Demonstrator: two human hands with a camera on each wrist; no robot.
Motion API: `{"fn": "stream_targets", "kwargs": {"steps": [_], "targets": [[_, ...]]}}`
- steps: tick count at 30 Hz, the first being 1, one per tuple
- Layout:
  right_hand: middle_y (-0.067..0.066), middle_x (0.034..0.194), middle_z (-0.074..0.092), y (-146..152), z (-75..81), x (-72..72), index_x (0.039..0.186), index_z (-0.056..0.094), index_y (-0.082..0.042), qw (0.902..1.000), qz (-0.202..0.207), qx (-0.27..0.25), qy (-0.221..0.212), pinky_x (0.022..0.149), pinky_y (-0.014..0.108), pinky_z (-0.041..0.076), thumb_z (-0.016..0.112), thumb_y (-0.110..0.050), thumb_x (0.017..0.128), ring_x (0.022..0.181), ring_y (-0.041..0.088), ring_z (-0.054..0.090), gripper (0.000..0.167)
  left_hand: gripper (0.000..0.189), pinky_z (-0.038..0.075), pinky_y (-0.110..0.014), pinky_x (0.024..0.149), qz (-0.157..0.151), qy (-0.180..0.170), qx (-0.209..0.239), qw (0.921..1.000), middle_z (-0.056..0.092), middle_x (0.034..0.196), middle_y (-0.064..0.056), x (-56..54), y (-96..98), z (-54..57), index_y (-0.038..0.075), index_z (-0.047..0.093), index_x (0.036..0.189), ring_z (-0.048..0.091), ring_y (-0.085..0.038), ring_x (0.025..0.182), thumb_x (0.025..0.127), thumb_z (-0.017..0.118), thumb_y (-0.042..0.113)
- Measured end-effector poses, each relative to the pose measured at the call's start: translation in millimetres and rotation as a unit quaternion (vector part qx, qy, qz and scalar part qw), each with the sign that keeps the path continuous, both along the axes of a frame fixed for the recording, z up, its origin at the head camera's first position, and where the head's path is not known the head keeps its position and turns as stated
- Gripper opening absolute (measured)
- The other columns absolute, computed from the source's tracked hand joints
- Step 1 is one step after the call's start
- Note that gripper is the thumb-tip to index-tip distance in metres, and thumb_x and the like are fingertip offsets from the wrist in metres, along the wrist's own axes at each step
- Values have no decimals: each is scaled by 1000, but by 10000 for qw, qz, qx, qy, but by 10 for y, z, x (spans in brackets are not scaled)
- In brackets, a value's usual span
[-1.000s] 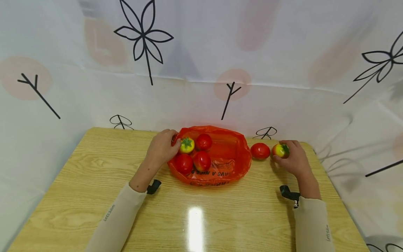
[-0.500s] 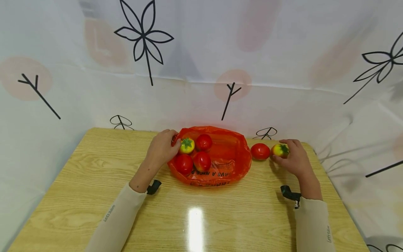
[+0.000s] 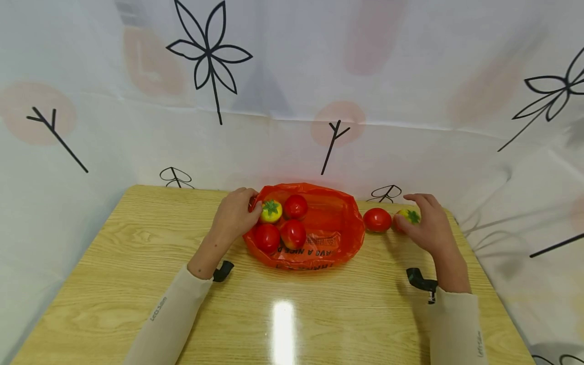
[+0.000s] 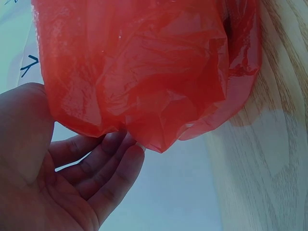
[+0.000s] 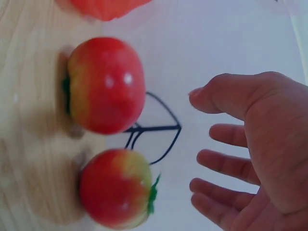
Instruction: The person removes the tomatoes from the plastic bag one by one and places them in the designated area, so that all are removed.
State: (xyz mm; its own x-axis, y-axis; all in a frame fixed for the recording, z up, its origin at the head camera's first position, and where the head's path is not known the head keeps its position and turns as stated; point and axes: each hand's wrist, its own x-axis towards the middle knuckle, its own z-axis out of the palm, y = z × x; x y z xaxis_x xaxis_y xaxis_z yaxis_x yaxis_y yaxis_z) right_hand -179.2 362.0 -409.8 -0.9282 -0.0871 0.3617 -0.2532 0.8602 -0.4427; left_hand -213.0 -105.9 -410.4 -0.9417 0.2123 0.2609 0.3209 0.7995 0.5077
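Observation:
My left hand holds the left rim of a red plastic bag, its thumb inside the opening. In the left wrist view the fingers lie behind the bag's edge. Several tomatoes sit inside at the left, one showing a yellow top with a green star-shaped calyx. Right of the bag, a red tomato rests on the table. Beside it stands a red and yellow tomato with its green calyx up, partly hidden by my right hand. That hand is spread and apart from both tomatoes in the right wrist view.
The wooden table ends at a white patterned cloth just behind the bag. Black wrist mounts stick out at both cuffs. Printed black letters run along the bag's near side.
My right hand has let go of the red and yellow tomato, its fingers opening and lifting off. That tomato was first turned calyx-up. My left hand and the bag have stayed put.

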Motion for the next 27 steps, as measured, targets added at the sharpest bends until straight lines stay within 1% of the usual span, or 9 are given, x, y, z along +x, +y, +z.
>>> {"fn": "stream_targets", "kwargs": {"steps": [7, 13, 19, 21, 27], "targets": [[30, 141, 51, -145, 113, 37, 139, 58, 4, 9995, 128, -10, 280, 99, 74, 43, 79, -11, 92, 127, 51, 49, 53, 30, 58, -39, 71, -17, 9, 12, 10000, 71, 101, -13, -6, 3, -16, -1, 74, 118, 64, -26, 83, 100, 66, 21], [28, 142, 53, -299, 216, 80, 138, 60, 3, 9983, 355, -68, 462, 100, 73, 44, 79, -11, 92, 129, 50, 51, 52, 29, 59, -39, 73, 18, -14, 17, 10000, 72, 102, -13, -12, 5, -22, -1, 74, 118, 65, -27, 84, 100, 67, 20], [23, 139, 56, -473, 249, 87, 137, 61, 0, 9953, 664, -73, 695, 100, 69, 47, 80, -9, 90, 129, 44, 53, 52, 29, 58, -38, 72, 29, -18, 14, 10000, 71, 100, -13, -15, -4, -20, -1, 74, 118, 64, -27, 83, 100, 67, 20], [21, 139, 56, -528, 251, 90, 138, 61, -2, 9951, 708, -17, 694, 100, 68, 49, 81, -9, 90, 129, 42, 53, 53, 29, 58, -38, 72, 21, -7, 17, 10000, 71, 101, -13, -15, -4, -20, -1, 74, 118, 64, -26, 83, 100, 67, 20], [19, 139, 57, -681, 268, 116, 137, 62, -2, 9938, 844, 74, 722, 100, 67, 50, 82, -8, 89, 128, 40, 54, 52, 29, 59, -39, 73, 6, 7, 23, 10000, 72, 102, -13, -15, -6, -17, -1, 74, 118, 65, -26, 84, 100, 67, 21]]}}
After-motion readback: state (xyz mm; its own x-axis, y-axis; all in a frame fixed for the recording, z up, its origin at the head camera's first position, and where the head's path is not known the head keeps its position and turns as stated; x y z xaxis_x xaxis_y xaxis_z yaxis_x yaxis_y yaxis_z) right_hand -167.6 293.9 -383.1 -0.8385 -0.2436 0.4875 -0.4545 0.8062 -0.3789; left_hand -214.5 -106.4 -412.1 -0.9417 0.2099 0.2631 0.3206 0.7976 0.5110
